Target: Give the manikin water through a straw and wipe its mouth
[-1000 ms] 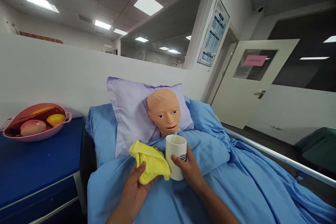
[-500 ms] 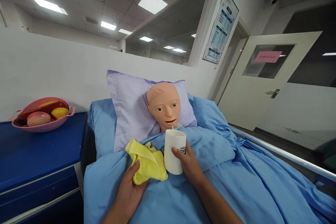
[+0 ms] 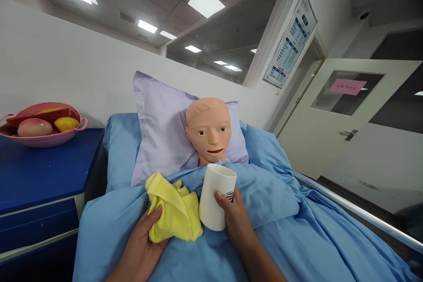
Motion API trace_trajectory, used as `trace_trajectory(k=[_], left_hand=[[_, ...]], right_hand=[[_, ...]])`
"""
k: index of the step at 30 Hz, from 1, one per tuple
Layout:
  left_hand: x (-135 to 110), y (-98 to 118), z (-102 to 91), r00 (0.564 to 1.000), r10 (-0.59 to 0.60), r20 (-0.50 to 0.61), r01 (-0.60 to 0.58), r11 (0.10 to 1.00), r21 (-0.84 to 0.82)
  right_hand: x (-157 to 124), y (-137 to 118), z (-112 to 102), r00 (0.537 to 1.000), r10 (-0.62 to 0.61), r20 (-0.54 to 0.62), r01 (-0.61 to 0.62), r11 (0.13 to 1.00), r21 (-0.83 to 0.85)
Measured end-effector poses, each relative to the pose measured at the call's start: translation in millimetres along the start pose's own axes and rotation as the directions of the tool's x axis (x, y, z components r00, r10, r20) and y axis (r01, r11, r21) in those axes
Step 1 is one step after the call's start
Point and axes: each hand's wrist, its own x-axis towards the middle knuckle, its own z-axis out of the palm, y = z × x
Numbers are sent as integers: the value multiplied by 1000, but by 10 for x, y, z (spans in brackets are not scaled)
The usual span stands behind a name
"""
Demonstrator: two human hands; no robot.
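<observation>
My left hand (image 3: 145, 238) is closed on a folded yellow towel (image 3: 173, 211), thumb on top and the other fingers underneath. My right hand (image 3: 234, 216) grips a white cup (image 3: 213, 200) with dark stripes on its side. The cup leans slightly, and a thin pale straw (image 3: 219, 165) pokes out over its rim. Just beyond the cup lies a manikin head (image 3: 209, 130) with its mouth slightly open, resting on a lilac pillow (image 3: 161, 128). A blue quilt (image 3: 264, 189) covers the manikin up to the neck, under both my hands.
On the left, a blue bedside cabinet (image 3: 49, 176) carries a pink basket (image 3: 46, 141) of fruit. A metal bed rail (image 3: 357, 211) runs along the right side. A white wall (image 3: 66, 61) stands behind the bed, and a door (image 3: 313, 141) stands ajar at the right.
The view has tilted and shifted. The towel and my left hand have moved a little left and nearer. The cup, still in my right hand, now leans more, its base shifted left.
</observation>
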Motion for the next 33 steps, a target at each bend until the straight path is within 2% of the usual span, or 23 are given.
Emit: trace_trajectory(k=[7, 16, 33], left_hand=[[-21, 6, 4, 999, 12, -36, -11, 999, 30], [-39, 26, 40, 1000, 6, -7, -6, 999, 47], [-47, 23, 33, 1000, 6, -3, -6, 1000, 14]], right_hand=[[-22, -25, -15, 999, -23, 36, 25, 999, -42], [-34, -19, -54, 991, -14, 134, 20, 999, -43], [-38, -45, -29, 993, 7, 115, -2, 999, -45]])
